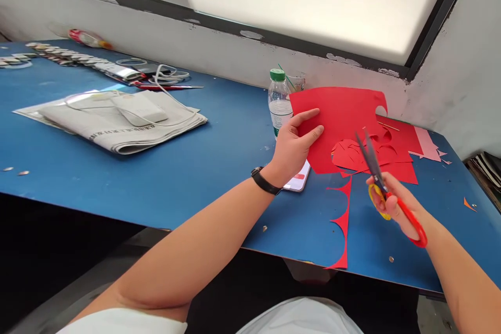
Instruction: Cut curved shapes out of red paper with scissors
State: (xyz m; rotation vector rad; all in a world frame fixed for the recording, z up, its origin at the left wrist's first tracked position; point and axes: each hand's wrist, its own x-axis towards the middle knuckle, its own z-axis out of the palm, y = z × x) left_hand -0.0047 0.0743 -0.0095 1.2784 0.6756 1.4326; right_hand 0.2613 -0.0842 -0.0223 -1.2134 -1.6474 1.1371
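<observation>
Two bare hands work above the right part of a blue desk. The left hand holds a red sheet by its left edge and keeps it lifted and tilted over the desk; its grip is closed on the paper, with the thumb on the near face and the fingers mostly hidden behind it. A black wristband is on this wrist. The right hand, nearer and more to the right, has its grip closed through the red and yellow handles of the scissors. The blades point up and to the far left, toward the lower edge of the sheet, and they are only a little parted. Under the sheet lies a heap of red offcuts, with a pink paper just to its right. A long red strip with a scalloped edge lies near the front edge of the desk, between the two hands. A plastic bottle with a green cap stands just behind the left hand, and a phone lies flat below that hand. Far to the left, a folded newspaper carries a white device with a cable.
</observation>
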